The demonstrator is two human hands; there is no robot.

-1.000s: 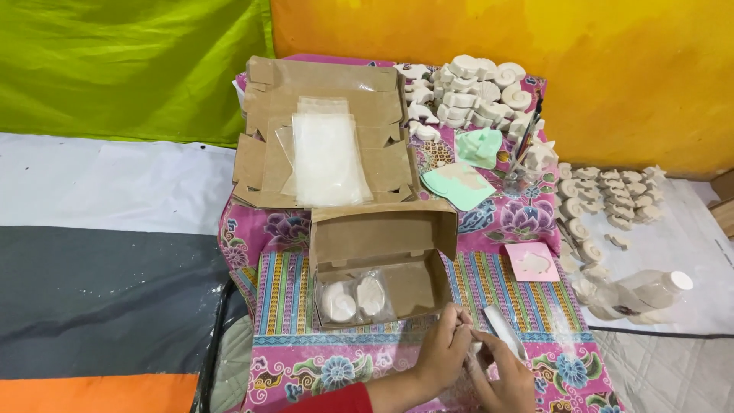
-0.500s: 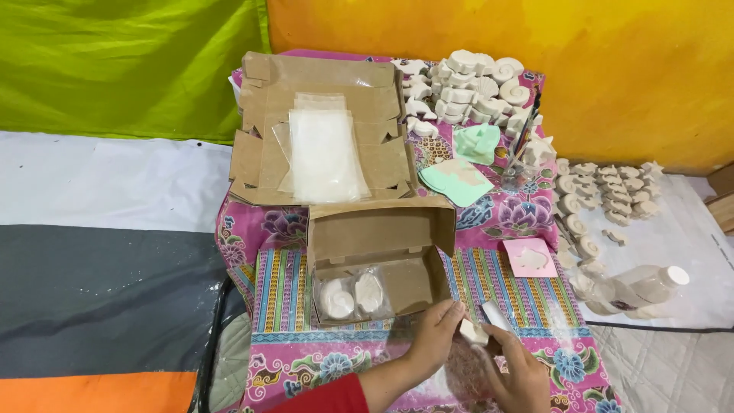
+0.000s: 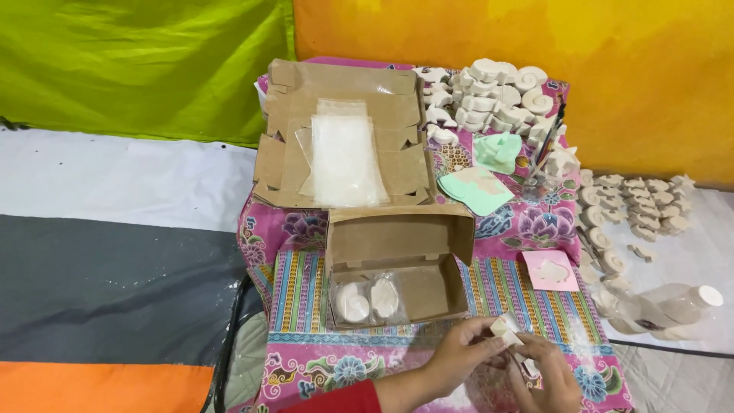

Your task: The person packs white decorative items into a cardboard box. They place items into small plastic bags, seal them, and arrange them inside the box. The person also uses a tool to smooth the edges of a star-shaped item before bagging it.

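- White plaster piece [image 3: 502,329], small and blocky, is held near the front edge of the table [image 3: 306,367], just in front of the open cardboard box [image 3: 397,264]
- It is pinched between thumb and fingertips of the left hand [image 3: 459,353], whose fingers are closed on it; the red sleeve [image 3: 336,399] enters from the bottom edge
- The right hand [image 3: 547,375] is curled just beside and partly under the piece, fingers bent inward; whether they grip the piece or something thin and clear cannot be told
- Both hands are held low over the patterned cloth [image 3: 527,287], wrists angled in toward each other
- A slip is judged possible: the grip is at the tips only, and a drop onto the table could chip such a brittle piece
- Two bagged white pieces [image 3: 368,300] already lie in the left half of the box; a careless knock could crack them
- The stacked white pieces [image 3: 497,95] at the far right corner and the plastic bottle [image 3: 673,306] at the right edge lie well apart from the hands
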